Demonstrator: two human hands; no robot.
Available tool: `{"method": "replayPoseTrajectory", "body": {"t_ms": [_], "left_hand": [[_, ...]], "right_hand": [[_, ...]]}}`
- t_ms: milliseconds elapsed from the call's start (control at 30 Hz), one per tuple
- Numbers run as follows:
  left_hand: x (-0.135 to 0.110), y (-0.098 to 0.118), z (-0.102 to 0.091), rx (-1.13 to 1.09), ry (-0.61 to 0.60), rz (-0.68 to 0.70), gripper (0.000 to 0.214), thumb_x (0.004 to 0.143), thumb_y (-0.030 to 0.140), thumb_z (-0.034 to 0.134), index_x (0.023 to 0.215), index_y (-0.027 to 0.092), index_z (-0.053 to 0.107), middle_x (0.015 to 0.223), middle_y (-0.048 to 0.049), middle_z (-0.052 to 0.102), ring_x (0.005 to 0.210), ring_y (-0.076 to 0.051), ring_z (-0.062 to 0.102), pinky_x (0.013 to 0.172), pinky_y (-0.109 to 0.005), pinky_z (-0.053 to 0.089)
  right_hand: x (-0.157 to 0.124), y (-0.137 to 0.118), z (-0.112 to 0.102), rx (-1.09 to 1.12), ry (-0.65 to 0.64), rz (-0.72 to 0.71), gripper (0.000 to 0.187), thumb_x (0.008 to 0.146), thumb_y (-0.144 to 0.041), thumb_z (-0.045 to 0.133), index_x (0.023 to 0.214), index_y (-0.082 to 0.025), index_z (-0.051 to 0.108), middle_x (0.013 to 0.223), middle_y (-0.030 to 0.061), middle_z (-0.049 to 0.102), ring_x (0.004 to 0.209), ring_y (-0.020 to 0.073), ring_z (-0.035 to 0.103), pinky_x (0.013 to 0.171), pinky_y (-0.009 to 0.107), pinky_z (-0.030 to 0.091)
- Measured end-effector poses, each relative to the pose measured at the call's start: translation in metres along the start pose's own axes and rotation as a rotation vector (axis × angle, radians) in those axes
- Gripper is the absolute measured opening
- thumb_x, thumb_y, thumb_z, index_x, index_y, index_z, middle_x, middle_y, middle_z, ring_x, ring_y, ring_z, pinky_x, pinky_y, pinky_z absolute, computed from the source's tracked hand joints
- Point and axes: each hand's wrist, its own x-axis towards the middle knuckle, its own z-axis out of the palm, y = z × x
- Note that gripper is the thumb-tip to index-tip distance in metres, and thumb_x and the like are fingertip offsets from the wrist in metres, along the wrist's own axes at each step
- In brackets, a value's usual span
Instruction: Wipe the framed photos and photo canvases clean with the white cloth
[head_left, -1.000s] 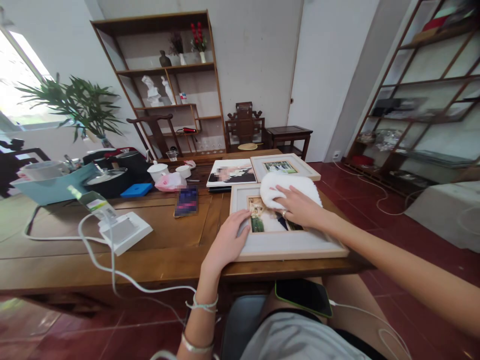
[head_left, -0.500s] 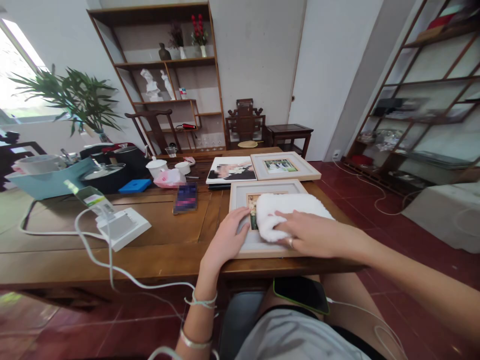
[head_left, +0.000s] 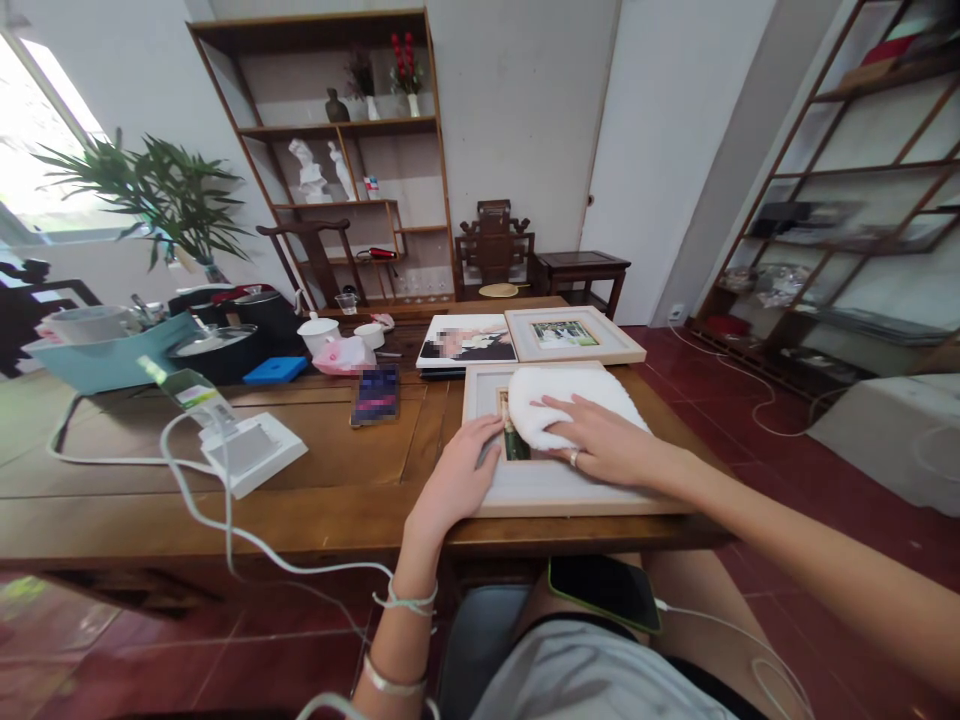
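Note:
A light wooden picture frame (head_left: 577,505) lies flat at the table's near edge, with a small photo (head_left: 516,440) inside a pale mount. My left hand (head_left: 466,465) rests on the frame's left side, fingers stretched out beside the photo. On top of the frame is a fluffy white cloth (head_left: 592,393), which hides much of the photo. My right hand (head_left: 611,445), with a ring on one finger, presses on this cloth and holds it, its fingers spread over the near part. The cloth's underside is hidden.
Behind lie another framed photo (head_left: 574,343) and a photo panel (head_left: 469,342). A blurred-out phone (head_left: 375,395), an open white box (head_left: 259,455) and a white cable (head_left: 277,563) are to the left. Another phone (head_left: 604,590) lies on my lap.
My right hand and the white cloth have slid a little away from me and to the left over the frame. My left hand stays in place on the frame.

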Motion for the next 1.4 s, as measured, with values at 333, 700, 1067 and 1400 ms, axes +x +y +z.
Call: {"method": "replayPoseTrajectory", "body": {"t_ms": [333, 700, 1067, 1400], "left_hand": [[0.000, -0.001, 0.002, -0.005, 0.024, -0.001, 0.034, 0.088, 0.017, 0.044, 0.118, 0.017, 0.061, 0.131, -0.0108, 0.057, 0.124, -0.022, 0.049, 0.109, -0.044, 0.034], [0.000, -0.001, 0.001, -0.006, 0.018, 0.006, 0.035, 0.088, 0.016, 0.044, 0.119, 0.017, 0.060, 0.131, -0.0100, 0.057, 0.124, -0.021, 0.050, 0.109, -0.043, 0.034], [0.000, -0.002, 0.002, 0.010, 0.020, 0.000, 0.036, 0.089, 0.016, 0.041, 0.120, 0.014, 0.059, 0.132, -0.0111, 0.056, 0.125, -0.020, 0.049, 0.110, -0.040, 0.033], [0.000, 0.000, 0.001, -0.069, 0.057, -0.035, 0.039, 0.094, 0.028, 0.036, 0.128, 0.016, 0.050, 0.137, -0.0113, 0.051, 0.129, -0.020, 0.044, 0.111, -0.038, 0.030]], "right_hand": [[0.039, 0.032, 0.006, -0.074, 0.024, 0.052, 0.047, 0.079, -0.006, 0.045, 0.123, -0.013, 0.057, 0.149, 0.0149, 0.029, 0.140, 0.0293, 0.014, 0.110, 0.055, 0.018], [-0.030, -0.040, -0.024, 0.155, -0.150, -0.022, 0.038, 0.081, -0.010, 0.044, 0.111, -0.021, 0.066, 0.141, 0.0094, 0.046, 0.138, 0.0243, 0.024, 0.111, 0.046, 0.022], [-0.033, -0.031, -0.019, 0.206, -0.071, 0.103, 0.038, 0.092, -0.031, 0.036, 0.124, -0.024, 0.056, 0.140, 0.0069, 0.047, 0.134, 0.0304, 0.033, 0.109, 0.056, 0.020], [0.021, -0.018, -0.002, 0.066, -0.042, 0.182, 0.047, 0.078, -0.009, 0.041, 0.122, -0.017, 0.057, 0.150, 0.0160, 0.029, 0.139, 0.0358, 0.015, 0.100, 0.073, 0.016]]}}
